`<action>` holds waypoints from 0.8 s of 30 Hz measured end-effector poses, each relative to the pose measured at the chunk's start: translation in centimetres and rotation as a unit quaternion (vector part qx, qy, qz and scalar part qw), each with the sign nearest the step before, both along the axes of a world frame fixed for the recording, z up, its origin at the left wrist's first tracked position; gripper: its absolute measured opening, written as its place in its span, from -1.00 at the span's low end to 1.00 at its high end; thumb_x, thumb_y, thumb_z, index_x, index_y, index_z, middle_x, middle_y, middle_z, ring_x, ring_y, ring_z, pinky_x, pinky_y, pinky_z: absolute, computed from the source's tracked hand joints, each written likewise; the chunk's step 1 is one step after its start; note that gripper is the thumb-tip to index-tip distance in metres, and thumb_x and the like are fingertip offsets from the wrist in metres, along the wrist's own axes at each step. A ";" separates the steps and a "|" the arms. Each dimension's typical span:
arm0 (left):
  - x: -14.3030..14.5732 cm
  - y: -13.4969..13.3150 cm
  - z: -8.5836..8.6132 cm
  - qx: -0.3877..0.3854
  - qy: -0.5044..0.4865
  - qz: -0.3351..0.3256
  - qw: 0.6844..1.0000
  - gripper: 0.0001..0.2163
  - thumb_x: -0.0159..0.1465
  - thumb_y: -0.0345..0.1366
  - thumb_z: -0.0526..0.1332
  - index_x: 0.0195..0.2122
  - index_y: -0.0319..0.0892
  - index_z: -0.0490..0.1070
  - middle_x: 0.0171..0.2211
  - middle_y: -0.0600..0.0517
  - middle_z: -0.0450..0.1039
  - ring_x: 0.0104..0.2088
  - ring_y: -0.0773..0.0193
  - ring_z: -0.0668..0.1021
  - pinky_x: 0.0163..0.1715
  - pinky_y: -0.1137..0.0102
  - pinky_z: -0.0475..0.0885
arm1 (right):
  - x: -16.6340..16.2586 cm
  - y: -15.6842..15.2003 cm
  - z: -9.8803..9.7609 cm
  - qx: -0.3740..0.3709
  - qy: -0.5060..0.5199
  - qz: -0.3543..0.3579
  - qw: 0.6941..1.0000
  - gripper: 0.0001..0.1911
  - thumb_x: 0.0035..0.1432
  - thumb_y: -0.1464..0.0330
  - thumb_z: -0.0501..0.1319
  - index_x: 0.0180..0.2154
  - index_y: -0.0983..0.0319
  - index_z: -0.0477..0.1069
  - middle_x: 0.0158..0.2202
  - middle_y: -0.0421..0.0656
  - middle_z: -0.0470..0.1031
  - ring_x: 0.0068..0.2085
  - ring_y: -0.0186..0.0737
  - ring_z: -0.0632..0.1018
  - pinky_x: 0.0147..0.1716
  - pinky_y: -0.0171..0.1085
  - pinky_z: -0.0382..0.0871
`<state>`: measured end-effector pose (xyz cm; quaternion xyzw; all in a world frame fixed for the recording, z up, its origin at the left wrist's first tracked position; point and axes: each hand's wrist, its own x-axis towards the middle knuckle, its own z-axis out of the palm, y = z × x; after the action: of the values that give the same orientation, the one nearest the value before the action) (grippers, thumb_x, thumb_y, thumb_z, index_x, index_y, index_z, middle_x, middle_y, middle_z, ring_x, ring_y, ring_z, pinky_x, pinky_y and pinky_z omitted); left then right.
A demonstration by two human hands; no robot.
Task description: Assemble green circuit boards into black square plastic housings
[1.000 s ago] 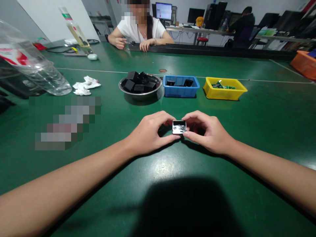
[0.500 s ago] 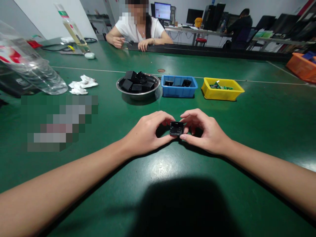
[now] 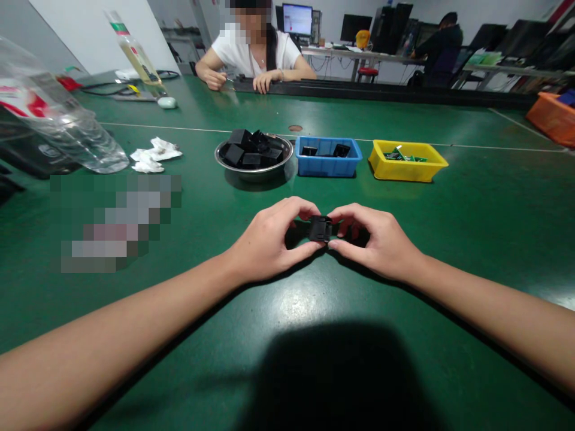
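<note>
A small black plastic housing [image 3: 320, 228] is held between both hands, just above or on the green table; which of the two I cannot tell. My left hand [image 3: 272, 242] pinches its left side, thumb below and index finger above. From the other side my right hand [image 3: 381, 242] closes in the same way, thumb and index fingertips at the housing's right edge. A ridged, slotted face of the housing is turned toward me. Beyond the hands stand a metal bowl [image 3: 254, 175] of black plastic housings, a blue bin [image 3: 327, 167] with a few black parts and a yellow bin [image 3: 402, 172] of small green circuit boards.
At the left lie crumpled tissues [image 3: 150, 161] near a large clear plastic bottle [image 3: 96, 143]. Farther back is a bottle of yellowish liquid [image 3: 135, 54]. An orange crate [image 3: 550, 123] sits at the right edge. Across the table, a person in white [image 3: 287, 51] rests both hands on a black rail.
The black housing has been turned in my fingers: its open hollow side faced me before, and now a ridged face does. Both hands stay in nearly the same place.
</note>
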<state>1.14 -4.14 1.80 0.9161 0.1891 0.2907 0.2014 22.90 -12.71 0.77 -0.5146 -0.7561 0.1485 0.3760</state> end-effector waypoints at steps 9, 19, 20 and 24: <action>0.2 0.0 0.0 0.003 0.013 -0.006 1.000 -0.76 0.26 -0.23 0.32 -0.09 -0.19 0.45 -0.29 0.05 0.53 -0.31 0.29 0.56 -0.27 0.44 0.44 | 0.0 -0.1 -0.1 0.037 -0.024 0.022 0.999 -0.54 0.19 0.29 0.37 0.11 0.18 0.41 -0.11 -0.09 0.61 -0.23 -0.19 0.59 -0.21 -0.23 0.51; 0.1 0.2 -0.1 0.014 -0.020 -0.002 1.000 -0.73 0.27 -0.30 0.31 -0.02 -0.24 0.51 -0.30 0.01 0.52 -0.31 0.30 0.55 -0.26 0.43 0.44 | 0.0 -0.1 0.0 0.016 -0.031 -0.012 0.999 -0.67 0.19 0.38 0.34 0.00 0.19 0.44 -0.30 -0.20 0.60 -0.34 -0.26 0.57 -0.28 -0.29 0.45; 0.1 0.3 -0.1 0.015 -0.022 -0.004 1.000 -0.74 0.27 -0.30 0.31 -0.03 -0.24 0.51 -0.31 0.01 0.51 -0.31 0.30 0.55 -0.27 0.44 0.44 | 0.0 -0.1 0.0 0.016 -0.031 -0.010 0.999 -0.66 0.19 0.38 0.34 0.01 0.19 0.44 -0.30 -0.20 0.60 -0.34 -0.26 0.57 -0.28 -0.29 0.45; 0.1 0.1 -0.2 0.019 -0.013 -0.008 1.000 -0.76 0.28 -0.27 0.33 -0.05 -0.21 0.54 -0.35 0.04 0.51 -0.33 0.30 0.55 -0.27 0.43 0.42 | -0.1 -0.1 0.1 0.024 -0.033 0.002 0.999 -0.61 0.18 0.35 0.37 0.04 0.19 0.43 -0.27 -0.19 0.59 -0.33 -0.25 0.57 -0.29 -0.29 0.46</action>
<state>1.28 -4.00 1.61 0.9172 0.1733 0.3047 0.1893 22.84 -12.86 0.84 -0.5082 -0.7725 0.1144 0.3632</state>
